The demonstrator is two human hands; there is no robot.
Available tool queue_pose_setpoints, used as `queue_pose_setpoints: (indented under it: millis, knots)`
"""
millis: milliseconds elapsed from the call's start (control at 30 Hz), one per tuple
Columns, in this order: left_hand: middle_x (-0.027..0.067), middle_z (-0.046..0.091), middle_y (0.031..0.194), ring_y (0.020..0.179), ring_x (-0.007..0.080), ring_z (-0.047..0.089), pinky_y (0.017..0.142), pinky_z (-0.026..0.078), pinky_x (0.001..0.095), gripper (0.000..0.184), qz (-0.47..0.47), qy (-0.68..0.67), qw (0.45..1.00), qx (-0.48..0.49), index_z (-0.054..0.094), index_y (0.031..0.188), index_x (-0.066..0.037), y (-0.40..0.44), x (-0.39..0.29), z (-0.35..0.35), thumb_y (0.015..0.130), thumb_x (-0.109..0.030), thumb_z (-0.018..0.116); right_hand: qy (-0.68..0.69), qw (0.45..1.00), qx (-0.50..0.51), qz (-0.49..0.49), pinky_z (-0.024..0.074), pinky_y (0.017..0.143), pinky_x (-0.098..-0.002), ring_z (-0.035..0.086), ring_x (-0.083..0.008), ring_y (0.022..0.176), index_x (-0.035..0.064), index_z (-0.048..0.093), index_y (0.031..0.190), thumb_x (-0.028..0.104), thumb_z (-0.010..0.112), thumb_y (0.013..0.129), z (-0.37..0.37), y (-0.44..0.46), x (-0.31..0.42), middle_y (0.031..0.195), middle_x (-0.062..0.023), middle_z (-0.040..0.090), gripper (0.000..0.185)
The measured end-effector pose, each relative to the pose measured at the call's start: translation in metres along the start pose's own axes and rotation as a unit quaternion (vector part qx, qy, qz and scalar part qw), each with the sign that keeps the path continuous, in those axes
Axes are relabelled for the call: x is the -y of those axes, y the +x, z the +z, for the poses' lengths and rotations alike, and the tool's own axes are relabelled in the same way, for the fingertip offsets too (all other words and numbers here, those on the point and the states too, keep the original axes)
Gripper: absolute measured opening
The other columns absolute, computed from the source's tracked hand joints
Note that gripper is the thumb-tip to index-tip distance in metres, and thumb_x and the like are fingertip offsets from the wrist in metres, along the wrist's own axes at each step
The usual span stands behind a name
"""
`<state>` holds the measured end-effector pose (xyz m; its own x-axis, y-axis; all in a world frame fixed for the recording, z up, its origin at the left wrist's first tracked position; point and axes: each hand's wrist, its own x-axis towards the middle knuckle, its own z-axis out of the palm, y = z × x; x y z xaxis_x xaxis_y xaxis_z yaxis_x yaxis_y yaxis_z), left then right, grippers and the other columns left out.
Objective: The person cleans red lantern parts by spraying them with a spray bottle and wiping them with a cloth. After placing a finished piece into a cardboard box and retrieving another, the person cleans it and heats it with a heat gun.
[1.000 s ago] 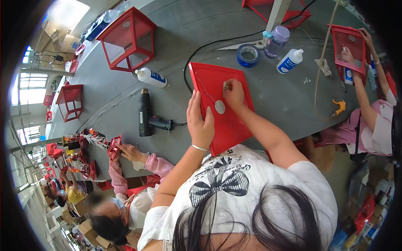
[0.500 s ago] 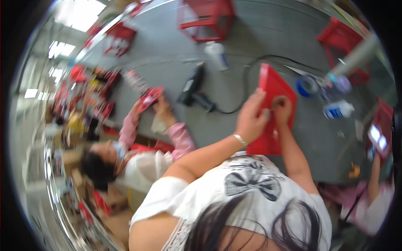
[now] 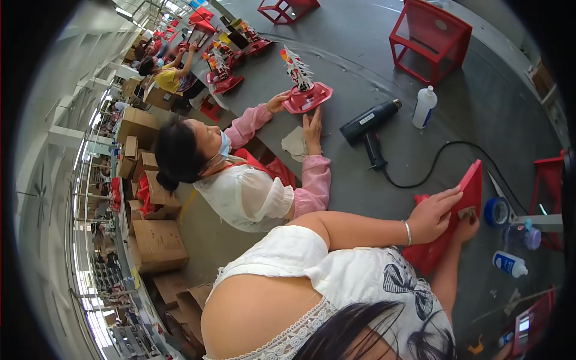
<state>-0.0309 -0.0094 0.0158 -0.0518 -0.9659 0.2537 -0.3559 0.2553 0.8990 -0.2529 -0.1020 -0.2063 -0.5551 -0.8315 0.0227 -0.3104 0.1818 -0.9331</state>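
Observation:
A red panel (image 3: 445, 231) with a smooth face stands tilted at the table edge in front of me. My left hand (image 3: 433, 215), with a silver bangle at the wrist, is laid along its upper part and steadies it, fingers together. Against the panel's face is my right hand (image 3: 465, 228), fingers closed on a small grey-brown rag (image 3: 464, 212). Left of the panel, a black heat gun (image 3: 373, 129) lies on the table, its cord curving round behind the panel. A white bottle (image 3: 424, 107) stands near the gun's nozzle.
A co-worker (image 3: 240, 174) at my left holds a red base with a small white tree (image 3: 298, 72). Red lantern frames (image 3: 429, 41) stand on the grey table (image 3: 354, 66). Blue tape (image 3: 496, 211) and another bottle (image 3: 510, 263) lie at right. Cardboard boxes (image 3: 157, 245) line the aisle.
My view has swung left, so the table's things appear farther right. Both hands remain on the red panel. The co-worker's tree piece now shows more clearly.

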Motion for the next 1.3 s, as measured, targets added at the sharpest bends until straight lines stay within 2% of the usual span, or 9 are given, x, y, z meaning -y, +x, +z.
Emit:
queue_pose_setpoints:
  millis: [100, 333, 533, 633, 800, 900, 933, 1033, 1300]
  knots:
    - [0.0123, 0.042, 0.153, 0.13, 0.0328, 0.049, 0.107, 0.041, 0.0394, 0.055, 0.004, -0.01, 1.0, -0.007, 0.047, 0.144, -0.006, -0.003, 0.003, 0.003, 0.09, 0.0, 0.05, -0.038, 0.999, 0.004, 0.033, 0.0525, 0.086, -0.0345, 0.066, -0.0255, 0.097, -0.0054, 0.061, 0.113, 0.018, 0.064, 0.089, -0.002, 0.011, 0.014, 0.11, -0.0153, 0.067, 0.033]
    - [0.0131, 0.042, 0.153, 0.132, 0.0336, 0.049, 0.107, 0.041, 0.0393, 0.056, 0.002, -0.013, 1.0, -0.001, 0.046, 0.145, -0.006, 0.001, 0.003, 0.003, 0.089, 0.001, 0.049, 0.184, 0.979, 0.077, -0.042, 0.0521, 0.082, -0.0295, 0.064, -0.0184, 0.095, -0.0021, 0.06, 0.113, 0.013, 0.064, 0.096, 0.041, -0.024, 0.154, 0.109, -0.0102, 0.066, 0.024]
    - [0.0138, 0.039, 0.155, 0.136, 0.0331, 0.046, 0.109, 0.041, 0.0385, 0.062, -0.017, -0.04, 0.999, 0.005, 0.044, 0.146, -0.007, 0.001, 0.004, 0.004, 0.086, 0.004, 0.048, 0.172, 0.969, 0.092, -0.15, 0.0525, 0.088, -0.0303, 0.064, -0.02, 0.1, -0.004, 0.058, 0.116, 0.012, 0.062, 0.098, 0.036, -0.021, 0.133, 0.113, -0.0139, 0.066, 0.025]
    - [0.0137, 0.039, 0.155, 0.136, 0.0326, 0.045, 0.109, 0.04, 0.0384, 0.062, -0.007, -0.037, 0.999, -0.002, 0.044, 0.147, -0.008, -0.001, 0.006, 0.004, 0.086, 0.004, 0.048, 0.144, 0.985, 0.053, -0.079, 0.0549, 0.083, -0.0311, 0.065, -0.0211, 0.101, -0.0059, 0.056, 0.118, 0.016, 0.061, 0.098, 0.02, -0.01, 0.075, 0.115, -0.016, 0.065, 0.03]
    - [0.0163, 0.047, 0.149, 0.137, 0.0332, 0.045, 0.113, 0.038, 0.0394, 0.057, 0.005, -0.051, 0.998, -0.036, 0.052, 0.141, -0.007, 0.001, 0.009, 0.007, 0.085, 0.007, 0.052, 0.149, 0.981, 0.058, 0.114, 0.0571, 0.068, -0.0307, 0.068, -0.0206, 0.082, -0.0028, 0.065, 0.106, 0.009, 0.065, 0.09, 0.009, 0.033, -0.008, 0.097, -0.0114, 0.069, 0.02]
    - [0.0191, 0.051, 0.144, 0.134, 0.0338, 0.048, 0.112, 0.037, 0.0383, 0.052, 0.006, -0.066, 0.997, -0.035, 0.053, 0.138, -0.004, 0.002, 0.006, 0.002, 0.086, 0.005, 0.056, 0.183, 0.977, 0.042, 0.098, 0.0532, 0.065, -0.0281, 0.063, -0.0162, 0.073, 0.0006, 0.067, 0.097, 0.007, 0.067, 0.085, 0.026, 0.004, 0.1, 0.089, -0.0075, 0.068, 0.013]
    - [0.0197, 0.05, 0.145, 0.134, 0.0345, 0.047, 0.112, 0.037, 0.039, 0.055, 0.023, -0.028, 0.999, -0.033, 0.053, 0.138, -0.004, 0.005, 0.006, 0.002, 0.085, 0.006, 0.056, 0.023, 0.999, -0.003, -0.029, 0.0518, 0.066, -0.0281, 0.062, -0.0149, 0.075, 0.0013, 0.066, 0.099, 0.01, 0.067, 0.087, 0.042, 0.01, 0.085, 0.09, -0.0059, 0.067, 0.015]
    - [0.0197, 0.048, 0.148, 0.136, 0.0332, 0.047, 0.112, 0.037, 0.039, 0.058, 0.019, -0.01, 1.0, -0.003, 0.054, 0.139, -0.005, 0.006, 0.005, 0.005, 0.083, 0.008, 0.053, 0.215, 0.975, 0.02, 0.062, 0.0503, 0.068, -0.0264, 0.062, -0.0117, 0.076, 0.0028, 0.064, 0.099, 0.013, 0.07, 0.09, 0.044, -0.03, 0.187, 0.09, -0.0047, 0.066, 0.014]
    - [0.0171, 0.047, 0.149, 0.136, 0.0318, 0.047, 0.111, 0.039, 0.0383, 0.057, 0.014, 0.002, 1.0, 0.011, 0.05, 0.142, -0.005, 0.007, 0.001, 0.002, 0.086, 0.006, 0.052, 0.356, 0.925, 0.114, 0.07, 0.0502, 0.071, -0.0248, 0.061, -0.0121, 0.083, 0.0007, 0.059, 0.105, 0.005, 0.062, 0.096, 0.041, -0.048, 0.201, 0.096, -0.0051, 0.064, 0.011]
